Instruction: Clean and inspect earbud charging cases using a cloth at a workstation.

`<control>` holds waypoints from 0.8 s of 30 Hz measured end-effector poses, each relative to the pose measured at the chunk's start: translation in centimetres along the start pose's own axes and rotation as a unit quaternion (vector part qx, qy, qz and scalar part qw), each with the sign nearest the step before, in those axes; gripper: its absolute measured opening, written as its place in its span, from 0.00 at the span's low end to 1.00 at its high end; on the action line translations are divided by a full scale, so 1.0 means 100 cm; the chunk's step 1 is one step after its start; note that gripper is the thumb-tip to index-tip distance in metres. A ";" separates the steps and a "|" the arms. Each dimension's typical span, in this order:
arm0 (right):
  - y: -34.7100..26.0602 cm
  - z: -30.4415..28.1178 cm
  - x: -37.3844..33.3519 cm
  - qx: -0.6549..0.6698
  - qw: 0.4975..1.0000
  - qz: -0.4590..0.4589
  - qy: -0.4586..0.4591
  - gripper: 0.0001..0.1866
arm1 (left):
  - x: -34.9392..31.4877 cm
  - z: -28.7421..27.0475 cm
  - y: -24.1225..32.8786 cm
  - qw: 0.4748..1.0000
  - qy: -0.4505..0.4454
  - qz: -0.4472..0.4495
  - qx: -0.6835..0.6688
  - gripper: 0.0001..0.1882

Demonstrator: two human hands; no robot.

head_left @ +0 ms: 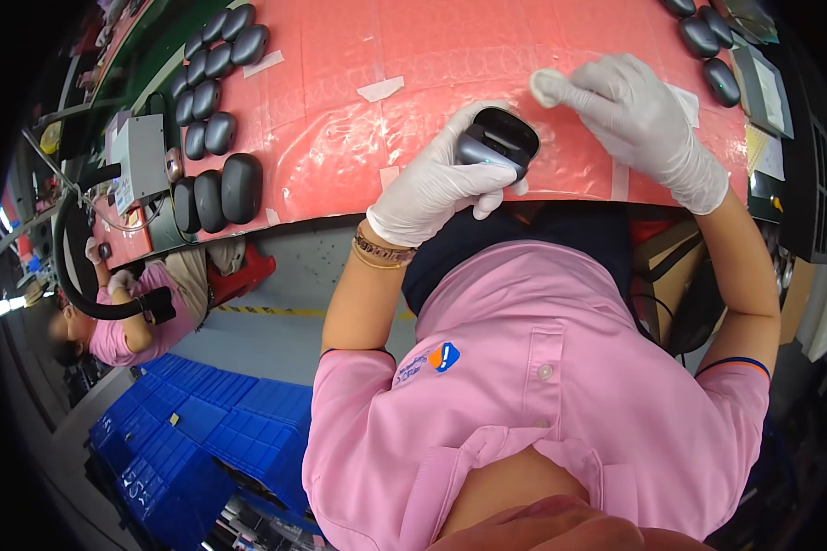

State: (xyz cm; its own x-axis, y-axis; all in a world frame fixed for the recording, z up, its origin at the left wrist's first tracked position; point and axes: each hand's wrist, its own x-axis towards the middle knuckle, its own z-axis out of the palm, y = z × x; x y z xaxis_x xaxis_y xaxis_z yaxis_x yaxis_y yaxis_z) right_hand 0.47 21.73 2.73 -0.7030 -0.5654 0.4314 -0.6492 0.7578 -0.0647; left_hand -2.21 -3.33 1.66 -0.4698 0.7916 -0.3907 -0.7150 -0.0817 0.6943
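In my gloved left hand [423, 193] is a dark grey earbud charging case [510, 133] with its lid raised. The fingers wrap round its body, above the near edge of the table. A small glint shows on the case's front. My gloved right hand [641, 119] is closed, up and to the right of the case. It pinches a small, round, off-white pad [547, 86] between thumb and fingers. The pad and the case are apart. Whether anything sits inside the case is too dark to tell.
A pink film-covered table [340, 138] carries rows of closed dark cases [219, 133] at the left and several more [721, 81] at the far right. A grey box [140, 156] stands by the left edge. Blue crates [220, 422] and a co-worker [147, 312] are at lower left.
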 end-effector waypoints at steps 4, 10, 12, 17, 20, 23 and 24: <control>-0.017 -0.001 0.026 -0.014 0.987 -0.149 -0.056 0.22 | 0.002 0.004 0.001 0.999 0.013 0.001 0.034 0.34; -0.018 0.007 0.043 -0.078 0.971 -0.177 -0.141 0.13 | 0.003 0.000 0.005 0.997 -0.013 -0.033 0.068 0.37; -0.023 0.007 0.040 -0.072 0.973 -0.164 -0.148 0.11 | 0.000 0.005 0.005 0.996 -0.004 -0.029 0.080 0.38; -0.040 -0.005 0.025 -0.067 0.967 -0.069 -0.236 0.11 | -0.004 0.016 0.002 0.987 0.030 -0.012 0.155 0.39; -0.046 -0.009 0.013 -0.046 0.971 -0.029 -0.233 0.11 | -0.004 0.019 -0.001 0.978 0.046 0.000 0.201 0.37; -0.057 -0.011 0.002 -0.040 0.981 0.012 -0.191 0.11 | -0.005 0.017 -0.013 0.967 0.040 0.070 0.242 0.37; -0.057 -0.011 -0.001 -0.041 0.981 0.011 -0.191 0.11 | -0.005 0.016 -0.014 0.967 0.039 0.072 0.241 0.37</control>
State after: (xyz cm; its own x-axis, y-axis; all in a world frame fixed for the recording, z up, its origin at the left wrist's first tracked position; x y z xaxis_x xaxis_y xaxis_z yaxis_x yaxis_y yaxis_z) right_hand 4.54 17.84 4.05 -0.7845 -0.6171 0.0608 -0.6178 0.7863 0.0096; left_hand -0.09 -2.66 1.84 -0.5978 0.7432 -0.3003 -0.3234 0.1192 0.9387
